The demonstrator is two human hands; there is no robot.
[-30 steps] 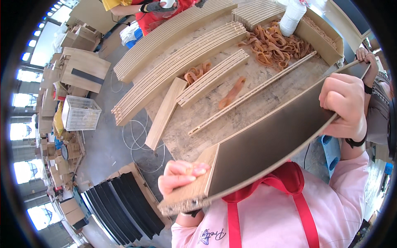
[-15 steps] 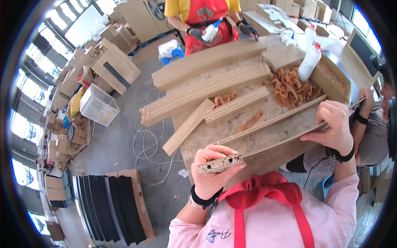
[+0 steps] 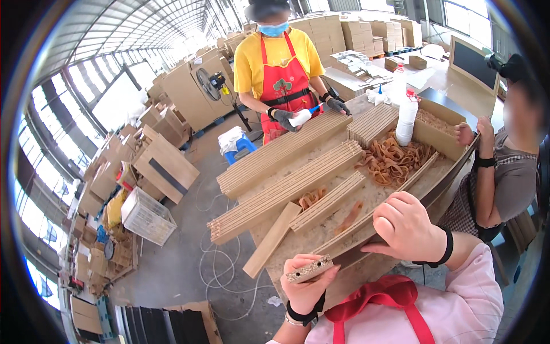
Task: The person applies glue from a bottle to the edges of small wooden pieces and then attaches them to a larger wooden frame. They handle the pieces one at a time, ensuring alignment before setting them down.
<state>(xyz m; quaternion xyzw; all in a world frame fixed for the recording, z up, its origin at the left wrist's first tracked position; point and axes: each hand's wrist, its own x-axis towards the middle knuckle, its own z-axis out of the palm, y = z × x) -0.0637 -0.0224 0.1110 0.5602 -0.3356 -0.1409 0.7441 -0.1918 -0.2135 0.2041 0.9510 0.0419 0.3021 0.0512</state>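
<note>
Now the curved panel (image 3: 447, 180) is tipped up on the near side of the band heap (image 3: 395, 163), by the near edge of the worktop (image 3: 375, 199); 1 s ago its broad dark face showed in full, now just a narrow dk strip + the raw L end w/ 2 holes. L hand (image 3: 306, 284) has its fingers wrapped round that end, nearer the wearer than the heap & off to its L. R hand (image 3: 407, 226), straight in front of the heap, has fingers curled, thumb at the panel; its grip on it is partly hidden, can't tell how firm. Hands look closer tog. than 0.5 s ago.

View has lifted, so the co-worker (image 3: 281, 69) beyond the heap, to its L, shows nearly whole, incl. mask (image 3: 272, 29). That person's glue-type bottle (image 3: 300, 118) is lower than 0.5 s ago, now right by the long strip stack (image 3: 286, 150). R of the heap, a 2nd person (image 3: 492, 178) now shows 2 hands at the panel's far end; 0.5 s ago only 1 was clear.

Unchanged: front strip stack (image 3: 286, 192), short strips (image 3: 327, 202) & loose plank (image 3: 272, 241), all L of the heap; white bottle (image 3: 407, 120) at its far edge.
</note>
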